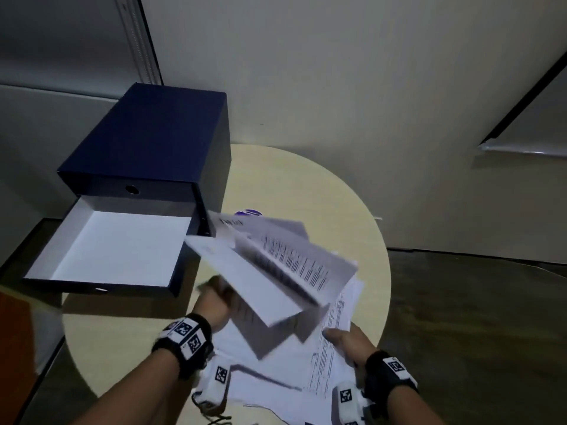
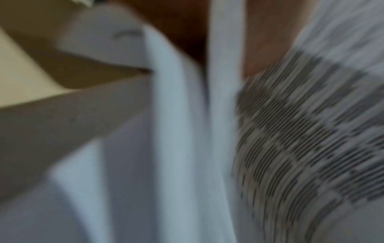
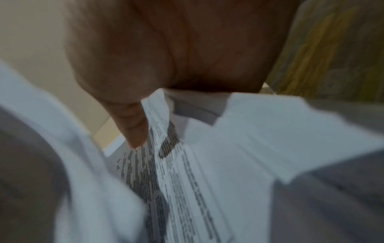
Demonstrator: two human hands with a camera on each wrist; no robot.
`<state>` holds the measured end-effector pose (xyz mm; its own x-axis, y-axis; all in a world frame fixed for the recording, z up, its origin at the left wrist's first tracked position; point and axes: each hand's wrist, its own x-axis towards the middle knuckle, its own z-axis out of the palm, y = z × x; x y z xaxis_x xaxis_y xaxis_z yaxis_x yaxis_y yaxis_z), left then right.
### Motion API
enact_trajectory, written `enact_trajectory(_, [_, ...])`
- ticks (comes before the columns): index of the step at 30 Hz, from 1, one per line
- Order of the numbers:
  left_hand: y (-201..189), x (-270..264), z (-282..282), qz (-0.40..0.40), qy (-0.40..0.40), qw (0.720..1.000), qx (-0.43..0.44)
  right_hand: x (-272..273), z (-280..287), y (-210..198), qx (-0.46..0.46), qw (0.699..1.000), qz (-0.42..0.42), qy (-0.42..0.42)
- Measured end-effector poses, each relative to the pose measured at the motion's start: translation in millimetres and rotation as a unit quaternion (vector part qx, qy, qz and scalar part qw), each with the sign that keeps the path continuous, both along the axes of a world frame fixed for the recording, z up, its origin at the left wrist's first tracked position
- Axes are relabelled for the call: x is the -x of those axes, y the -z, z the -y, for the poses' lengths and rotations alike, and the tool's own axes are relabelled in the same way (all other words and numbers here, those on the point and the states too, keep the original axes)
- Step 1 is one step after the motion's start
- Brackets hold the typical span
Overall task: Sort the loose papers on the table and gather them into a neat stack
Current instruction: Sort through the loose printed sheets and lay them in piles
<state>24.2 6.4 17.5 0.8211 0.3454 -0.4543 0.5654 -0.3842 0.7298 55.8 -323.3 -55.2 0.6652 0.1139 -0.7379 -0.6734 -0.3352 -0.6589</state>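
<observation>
My left hand (image 1: 216, 297) grips a fanned bunch of white printed papers (image 1: 276, 268) and holds it tilted above the round beige table (image 1: 294, 185). In the left wrist view the sheets (image 2: 182, 131) run blurred past my fingers (image 2: 268, 41). My right hand (image 1: 345, 338) pinches the edge of a printed sheet (image 1: 333, 342) that lies with other loose papers (image 1: 267, 372) at the table's near side. The right wrist view shows my thumb (image 3: 133, 128) pressed on that printed sheet (image 3: 178, 172).
A dark blue file box (image 1: 159, 142) stands at the table's left, its white-lined drawer (image 1: 113, 246) pulled open toward me. A purple round thing (image 1: 248, 213) peeks out behind the held papers. A grey wall stands behind; dark floor lies to the right.
</observation>
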Motion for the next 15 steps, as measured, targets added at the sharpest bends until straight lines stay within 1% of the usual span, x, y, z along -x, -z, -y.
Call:
enact_trajectory(1, [7.4,4.5,3.9,-0.037,0.018,0.999,0.008,0.5,-0.7,-1.4,-0.023,1.000,-0.002,0.009])
enact_trajectory(2, [21.6,7.1,3.2,-0.084,0.035,0.996,0.008,0.1,2.8,7.6,-0.031,0.999,-0.003,0.020])
enact_trajectory(3, [30.5,13.9,4.9,-0.121,0.064,0.991,0.015,0.3,3.4,7.8,-0.038,0.999,-0.002,0.027])
enact_trajectory(4, [34.6,17.4,4.9,-0.133,0.085,0.987,0.008,-1.6,7.6,18.5,-0.038,0.999,0.001,0.036])
enact_trajectory(5, [42.2,19.4,3.5,-0.136,0.092,0.986,-0.006,-1.4,7.6,18.2,-0.038,0.998,0.007,0.050])
enact_trajectory(7, [42.6,20.1,1.5,-0.103,0.065,0.993,-0.006,-4.7,21.4,56.9,-0.053,0.996,0.005,0.069])
enact_trajectory(9, [37.3,18.3,2.4,-0.079,0.045,0.996,-0.023,-8.9,32.9,89.3,-0.043,0.996,0.013,0.073])
enact_trajectory(10, [34.7,16.8,4.0,-0.079,0.046,0.995,-0.029,-9.6,30.7,80.8,-0.039,0.996,0.008,0.076])
enact_trajectory(11, [35.3,15.4,6.2,-0.077,0.060,0.995,-0.029,-8.2,23.0,58.8,-0.032,0.997,-0.001,0.074])
enact_trajectory(12, [32.3,14.9,9.6,-0.079,0.081,0.993,-0.021,-3.3,6.6,15.4,-0.023,0.997,-0.011,0.073])
enact_trajectory(13, [31.8,14.3,13.4,-0.080,0.107,0.991,-0.005,-0.6,-4.1,-10.4,-0.037,0.998,-0.021,0.049])
enact_trajectory(15, [32.0,13.9,24.0,-0.079,0.152,0.985,0.030,2.9,-10.4,-30.1,-0.067,0.998,-0.016,0.012])
